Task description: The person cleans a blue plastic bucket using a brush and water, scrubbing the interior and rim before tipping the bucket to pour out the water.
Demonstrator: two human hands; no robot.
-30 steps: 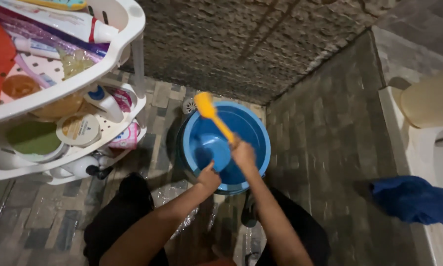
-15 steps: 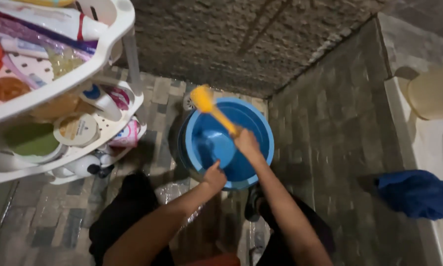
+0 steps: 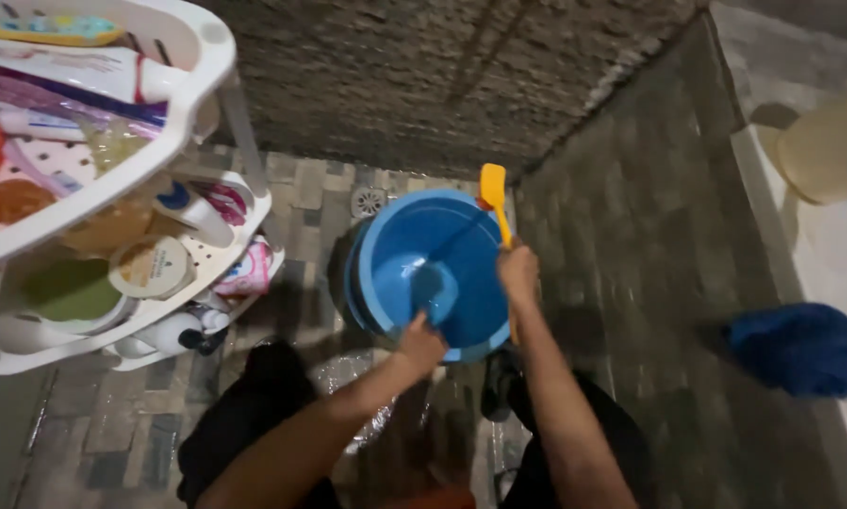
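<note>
Tiled floor (image 3: pixel 329 203) below: your right hand (image 3: pixel 518 273), clenched on the yellow brush (image 3: pixel 495 193), has swung from 11 to 1 o'clock while your left hand (image 3: pixel 421 341) grips the blue bucket (image 3: pixel 461 283).

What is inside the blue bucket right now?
The blue bucket shows a bare, lighter-blue bottom with no object visible. The left hand covers the near rim, hiding the wall beneath. The right hand holds a yellow brush at the far rim.

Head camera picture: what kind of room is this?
Most likely a bathroom or washing area: a tiled floor with a drain, a white rack of bottles and tubes, and a blue bucket that both hands are at.
</note>
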